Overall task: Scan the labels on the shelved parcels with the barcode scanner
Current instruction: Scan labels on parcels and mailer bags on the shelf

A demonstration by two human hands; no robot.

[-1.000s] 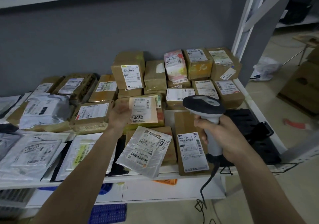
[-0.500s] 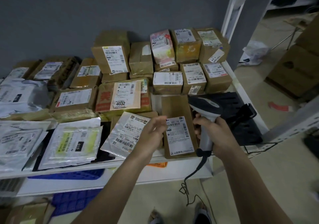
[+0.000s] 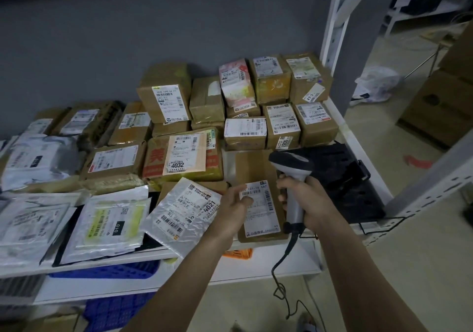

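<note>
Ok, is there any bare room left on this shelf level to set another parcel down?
Hardly. The shelf shows only a narrow bare strip along its right edge beside the black holder, plus a pale gap between the 4032 parcel and the long brown parcel. Elsewhere it is crowded, with boxes stacked at the back and mailer bags overlapping in front.
</note>
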